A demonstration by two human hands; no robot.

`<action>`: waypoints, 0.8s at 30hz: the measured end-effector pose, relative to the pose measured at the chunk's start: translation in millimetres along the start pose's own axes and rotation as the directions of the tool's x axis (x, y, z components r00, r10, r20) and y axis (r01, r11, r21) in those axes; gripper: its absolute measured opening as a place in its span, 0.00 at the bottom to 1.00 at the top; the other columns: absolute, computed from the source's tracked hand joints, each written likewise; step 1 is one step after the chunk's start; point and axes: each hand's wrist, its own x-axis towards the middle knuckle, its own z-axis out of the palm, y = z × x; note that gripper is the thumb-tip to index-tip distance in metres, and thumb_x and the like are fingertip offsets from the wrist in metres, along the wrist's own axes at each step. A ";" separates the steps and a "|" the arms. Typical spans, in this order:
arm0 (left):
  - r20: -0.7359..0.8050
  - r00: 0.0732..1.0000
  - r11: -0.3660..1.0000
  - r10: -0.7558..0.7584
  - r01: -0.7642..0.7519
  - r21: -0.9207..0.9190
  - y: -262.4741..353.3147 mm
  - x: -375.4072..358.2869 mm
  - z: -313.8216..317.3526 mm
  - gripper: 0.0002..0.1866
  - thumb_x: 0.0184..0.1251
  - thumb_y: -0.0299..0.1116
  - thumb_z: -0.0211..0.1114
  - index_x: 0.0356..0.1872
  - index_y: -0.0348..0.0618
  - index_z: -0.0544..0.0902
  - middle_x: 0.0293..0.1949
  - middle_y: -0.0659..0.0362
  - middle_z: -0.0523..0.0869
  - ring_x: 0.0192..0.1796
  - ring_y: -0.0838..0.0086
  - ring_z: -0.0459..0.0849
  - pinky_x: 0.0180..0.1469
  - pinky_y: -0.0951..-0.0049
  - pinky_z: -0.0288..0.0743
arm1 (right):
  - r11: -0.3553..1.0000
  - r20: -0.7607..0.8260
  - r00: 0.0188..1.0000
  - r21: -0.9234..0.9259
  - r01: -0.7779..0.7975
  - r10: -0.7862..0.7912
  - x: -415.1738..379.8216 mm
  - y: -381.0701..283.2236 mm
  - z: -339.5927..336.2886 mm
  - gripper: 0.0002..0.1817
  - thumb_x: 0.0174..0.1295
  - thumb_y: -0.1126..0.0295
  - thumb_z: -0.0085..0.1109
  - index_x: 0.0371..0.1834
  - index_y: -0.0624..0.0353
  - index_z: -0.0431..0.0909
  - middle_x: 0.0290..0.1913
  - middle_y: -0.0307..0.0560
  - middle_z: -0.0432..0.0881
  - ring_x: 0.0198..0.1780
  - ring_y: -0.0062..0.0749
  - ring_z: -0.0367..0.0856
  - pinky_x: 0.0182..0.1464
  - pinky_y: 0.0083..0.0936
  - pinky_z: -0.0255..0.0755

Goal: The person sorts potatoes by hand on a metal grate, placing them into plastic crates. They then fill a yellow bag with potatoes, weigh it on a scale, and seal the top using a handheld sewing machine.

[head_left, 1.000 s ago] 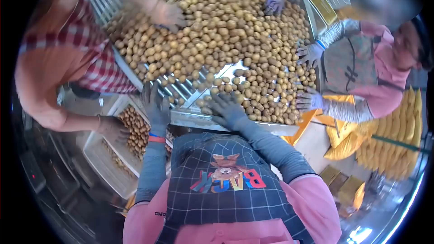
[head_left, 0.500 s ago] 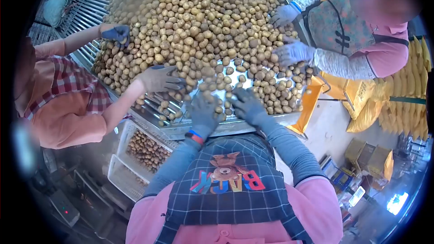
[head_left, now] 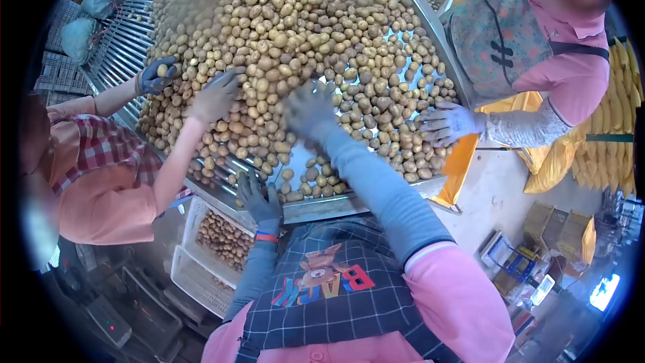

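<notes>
A broad heap of potatoes covers the metal sorting table. My left hand, in a grey glove, rests at the near edge with its fingers spread beside a few loose potatoes. Further in, my right hand reaches over the heap, gloved the same way and slightly blurred. Its fingers are stretched out against the potatoes; what lies under the palm is hidden. Between my hands a bare patch of the tabletop shows, with several potatoes close to the front rim.
At left, a co-worker's gloved hands touch the potatoes; another person's gloved hand lies at the right edge. A white crate of small potatoes stands below the table. Yellow sacks are at right, tied green bags at upper left.
My right hand has moved forward and left, deeper into the heap. My left hand has drawn back left toward the edge. The right-hand co-worker's near hand has come closer to the front corner.
</notes>
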 end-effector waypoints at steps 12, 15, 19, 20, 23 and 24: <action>0.103 0.994 0.984 0.039 -0.056 0.168 8.8 3.9 3.2 0.32 0.64 0.42 0.63 0.70 0.47 0.71 0.70 0.43 0.68 0.70 0.46 0.66 0.71 0.48 0.57 | 0.892 0.194 0.954 -0.350 0.287 -0.230 -70.5 145.6 -43.0 0.19 0.63 0.50 0.55 0.54 0.41 0.79 0.73 0.43 0.68 0.75 0.46 0.59 0.78 0.58 0.33; 0.095 0.995 0.984 0.027 -0.043 0.175 10.2 5.6 2.6 0.30 0.63 0.42 0.63 0.67 0.48 0.74 0.69 0.47 0.71 0.67 0.48 0.71 0.67 0.51 0.65 | 0.937 -0.021 0.999 -0.348 -0.034 0.029 -28.1 144.3 -32.5 0.17 0.59 0.52 0.59 0.50 0.41 0.83 0.73 0.44 0.67 0.73 0.46 0.61 0.77 0.58 0.39; 0.098 0.995 0.984 0.031 -0.048 0.170 11.7 5.8 0.7 0.28 0.63 0.42 0.63 0.65 0.48 0.76 0.70 0.49 0.71 0.66 0.49 0.71 0.68 0.52 0.64 | 0.875 -0.361 0.926 0.478 0.083 0.109 17.9 68.3 1.3 0.18 0.50 0.55 0.68 0.46 0.43 0.84 0.62 0.54 0.76 0.68 0.54 0.69 0.75 0.43 0.53; 0.106 0.994 0.986 0.021 -0.038 0.163 11.9 6.2 0.7 0.28 0.64 0.42 0.63 0.66 0.50 0.75 0.70 0.50 0.70 0.68 0.51 0.71 0.69 0.53 0.62 | 0.952 -0.134 0.991 0.305 0.020 0.022 30.6 53.5 28.6 0.22 0.51 0.50 0.68 0.50 0.41 0.83 0.65 0.56 0.73 0.71 0.59 0.63 0.75 0.54 0.48; 0.115 0.993 0.989 0.034 -0.050 0.140 10.0 6.6 -0.2 0.28 0.65 0.41 0.62 0.67 0.51 0.74 0.70 0.49 0.70 0.69 0.52 0.69 0.71 0.53 0.60 | 1.000 -0.005 1.000 0.020 0.007 -0.007 -0.9 -45.5 27.2 0.26 0.62 0.46 0.55 0.63 0.38 0.74 0.68 0.44 0.71 0.76 0.60 0.52 0.71 0.70 0.43; 0.065 0.997 0.983 0.035 -0.046 0.176 10.0 6.9 -0.1 0.28 0.65 0.41 0.63 0.68 0.50 0.74 0.69 0.48 0.71 0.69 0.52 0.69 0.71 0.53 0.59 | 0.994 0.161 0.986 0.100 0.032 -0.048 -14.1 -52.9 27.4 0.27 0.66 0.44 0.49 0.66 0.39 0.71 0.74 0.43 0.65 0.79 0.52 0.48 0.73 0.68 0.42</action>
